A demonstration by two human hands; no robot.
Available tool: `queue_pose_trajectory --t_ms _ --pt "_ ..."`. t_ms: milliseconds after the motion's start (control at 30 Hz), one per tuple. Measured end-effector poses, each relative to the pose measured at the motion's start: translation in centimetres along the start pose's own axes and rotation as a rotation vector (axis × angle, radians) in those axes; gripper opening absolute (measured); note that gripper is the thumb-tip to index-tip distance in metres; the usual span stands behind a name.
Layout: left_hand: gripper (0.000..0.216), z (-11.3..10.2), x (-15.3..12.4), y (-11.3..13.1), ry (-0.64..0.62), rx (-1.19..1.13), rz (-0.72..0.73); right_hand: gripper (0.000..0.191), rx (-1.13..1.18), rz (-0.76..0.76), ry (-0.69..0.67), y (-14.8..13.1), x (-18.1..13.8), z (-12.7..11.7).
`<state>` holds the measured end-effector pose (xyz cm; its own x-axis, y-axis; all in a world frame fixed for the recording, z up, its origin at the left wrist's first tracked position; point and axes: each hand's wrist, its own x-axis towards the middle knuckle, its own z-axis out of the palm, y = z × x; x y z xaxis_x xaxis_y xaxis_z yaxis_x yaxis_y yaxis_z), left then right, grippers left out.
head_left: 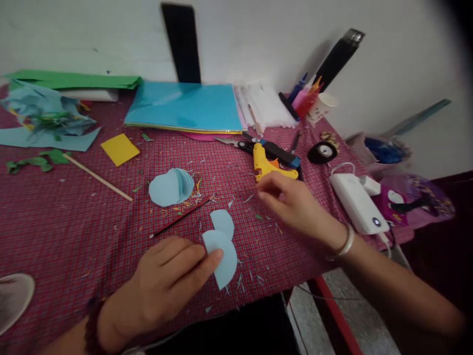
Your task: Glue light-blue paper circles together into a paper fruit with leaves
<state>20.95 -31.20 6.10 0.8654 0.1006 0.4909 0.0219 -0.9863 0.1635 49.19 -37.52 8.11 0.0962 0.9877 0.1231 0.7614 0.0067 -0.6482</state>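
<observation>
My left hand has its thumb over a light blue paper piece with a curved edge, its other fingers curled beside it. A second blue paper piece lies partly beneath that one. My right hand is just in front of a yellow glue gun, thumb and forefinger bent and slightly apart, with nothing visible between them. Whether it touches the gun I cannot tell. To the left lie a stack of round blue paper cutouts and a dark red pencil.
Scissors and a blue-black tool lie behind the glue gun. Blue sheets rest against the wall. A wooden stick and yellow paper are left. A white power bank sits at the right edge; scraps litter the cloth.
</observation>
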Motion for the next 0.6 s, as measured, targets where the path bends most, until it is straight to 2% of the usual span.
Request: queue_pose_trajectory --t_ms 67,133,267,333,433,533,600 --pt "0.032 -0.1 -1.4 0.3 -0.038 0.045 0.000 0.010 -0.267 -0.062 0.089 1.8 0.0 -1.2" --pt "0.032 0.1 -3.1 0.3 -0.083 0.101 -0.032 0.016 -0.439 -0.112 0.143 3.5 0.3 -2.0" --pt "0.037 0.0 -4.9 -0.5 -0.174 0.171 -0.236 0.038 -0.642 -0.149 0.102 5.8 1.2 -2.3" --pt "0.042 -0.6 -4.8 -0.9 -0.202 0.163 -0.289 0.048 -0.693 -0.141 0.037 6.5 1.8 -2.2" --pt "0.039 -1.8 -3.9 -1.4 -0.155 0.140 -0.339 0.059 -0.738 -0.127 -0.045 7.1 2.4 -2.0" --pt "0.029 -2.4 -2.7 -2.1 -0.085 0.043 -0.502 0.062 -0.769 -0.109 -0.049 7.2 2.9 -1.7" --pt "0.023 -2.2 -1.9 -2.8 -0.141 0.008 -0.621 0.059 -0.794 -0.100 -0.016 7.3 3.0 -1.5"
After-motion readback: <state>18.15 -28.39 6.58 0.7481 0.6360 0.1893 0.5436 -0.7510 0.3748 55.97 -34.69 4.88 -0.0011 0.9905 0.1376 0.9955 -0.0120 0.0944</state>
